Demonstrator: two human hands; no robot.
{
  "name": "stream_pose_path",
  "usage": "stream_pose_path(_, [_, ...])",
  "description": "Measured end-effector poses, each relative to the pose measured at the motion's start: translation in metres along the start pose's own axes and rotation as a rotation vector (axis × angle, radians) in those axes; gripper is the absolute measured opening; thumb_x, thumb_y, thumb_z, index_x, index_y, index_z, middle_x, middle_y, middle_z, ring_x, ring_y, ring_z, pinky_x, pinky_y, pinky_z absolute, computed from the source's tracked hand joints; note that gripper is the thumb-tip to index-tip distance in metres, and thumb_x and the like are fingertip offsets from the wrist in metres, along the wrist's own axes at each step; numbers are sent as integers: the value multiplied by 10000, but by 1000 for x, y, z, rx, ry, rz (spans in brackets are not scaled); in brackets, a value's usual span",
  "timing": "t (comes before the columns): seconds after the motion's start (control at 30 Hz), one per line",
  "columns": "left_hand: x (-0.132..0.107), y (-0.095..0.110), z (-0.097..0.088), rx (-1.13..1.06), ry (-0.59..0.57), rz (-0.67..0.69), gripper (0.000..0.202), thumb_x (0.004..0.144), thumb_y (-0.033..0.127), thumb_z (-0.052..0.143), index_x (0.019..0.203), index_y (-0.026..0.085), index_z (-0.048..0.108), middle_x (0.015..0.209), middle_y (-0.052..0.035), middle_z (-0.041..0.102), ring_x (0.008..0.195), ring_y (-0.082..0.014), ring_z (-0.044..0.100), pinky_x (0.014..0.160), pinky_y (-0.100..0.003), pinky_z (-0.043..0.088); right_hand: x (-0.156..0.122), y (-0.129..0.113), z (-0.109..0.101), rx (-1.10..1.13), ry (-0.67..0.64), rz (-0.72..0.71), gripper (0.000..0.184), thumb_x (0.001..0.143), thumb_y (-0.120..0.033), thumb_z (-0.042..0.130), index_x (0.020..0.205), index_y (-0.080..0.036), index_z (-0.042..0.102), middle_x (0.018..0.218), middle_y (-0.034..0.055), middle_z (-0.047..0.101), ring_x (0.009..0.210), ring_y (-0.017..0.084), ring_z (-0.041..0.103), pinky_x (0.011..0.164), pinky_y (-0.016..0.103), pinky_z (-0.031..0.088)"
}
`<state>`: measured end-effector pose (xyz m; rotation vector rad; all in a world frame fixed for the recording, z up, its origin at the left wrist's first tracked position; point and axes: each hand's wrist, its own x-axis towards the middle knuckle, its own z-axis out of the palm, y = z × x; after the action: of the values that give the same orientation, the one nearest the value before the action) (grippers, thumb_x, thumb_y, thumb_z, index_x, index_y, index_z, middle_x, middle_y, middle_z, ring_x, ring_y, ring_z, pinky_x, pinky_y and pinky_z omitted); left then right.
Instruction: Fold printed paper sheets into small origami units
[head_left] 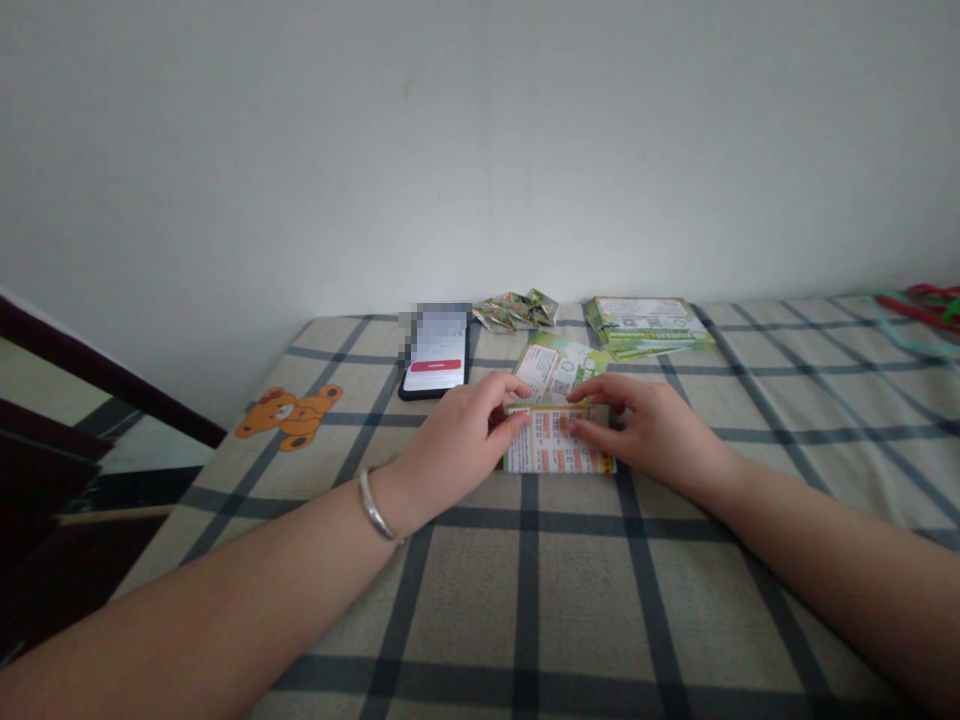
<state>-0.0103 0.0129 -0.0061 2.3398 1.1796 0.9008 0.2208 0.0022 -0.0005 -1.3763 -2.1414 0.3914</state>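
Observation:
A printed paper leaflet (553,452) with orange and green print lies on the checked tablecloth (570,590), its far part folded up. My left hand (457,440) pinches its left edge with thumb and fingers; a silver bangle sits on that wrist. My right hand (649,425) holds the right edge, fingers pressed on the fold. Both hands are closed on the leaflet.
A phone (437,365) with a lit screen lies behind my left hand. Several folded paper pieces (517,310) and a stack of green leaflets (645,325) lie by the white wall. A bear picture (291,413) marks the cloth; coloured items (926,305) lie far right.

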Motion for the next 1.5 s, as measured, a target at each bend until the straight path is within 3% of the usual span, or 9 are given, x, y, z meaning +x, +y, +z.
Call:
stream_pose_path(0.2, [0,2,-3,-83,21,-15,145,913,241,557,1054,216,578,896,10,659,768,-125,627,671,-259,488,1,4,3,182,94,43,183,803,-329,667,944,-213,674,666,-20,595,561,112,485,494,232,382])
stream_pose_path(0.43, [0,0,-4,-121,34,-43,148,913,299,570,1025,214,614,917,1,680,765,-126,628,648,-249,492,0,10,9,312,173,59,278,790,-386,705,997,-212,641,626,-41,527,519,95,429,451,228,335])
stream_pose_path(0.63, [0,0,-3,-199,35,-48,154,910,258,562,1050,215,608,848,10,667,703,-108,622,646,-240,514,0,11,9,427,147,109,288,797,-451,686,953,-215,633,648,-19,560,522,109,462,435,234,333])
stream_pose_path(0.83, [2,-4,-1,-266,77,-82,140,904,231,555,1030,201,608,890,-7,678,774,-127,646,669,-252,527,-2,6,5,397,136,80,274,822,-412,670,1002,-210,626,556,-69,436,475,84,389,420,216,285])
stream_pose_path(1.1, [2,-5,2,-357,50,-108,184,891,235,569,1068,188,590,926,-30,676,767,-131,656,643,-258,545,0,8,7,394,157,88,259,817,-388,673,996,-205,637,615,-31,559,523,110,503,462,238,386])
stream_pose_path(1.27, [2,-6,4,-464,49,-115,258,883,225,578,1136,185,541,1083,-68,679,917,-161,681,763,-308,579,0,4,6,411,240,71,243,804,-367,685,973,-196,648,592,-44,526,498,95,466,431,228,357])
stream_pose_path(1.5, [3,-3,2,-508,48,-164,204,872,223,598,1068,172,569,942,-39,702,855,-150,693,745,-289,578,1,2,5,426,252,83,213,791,-318,695,961,-198,647,617,-35,575,509,95,505,439,226,385])
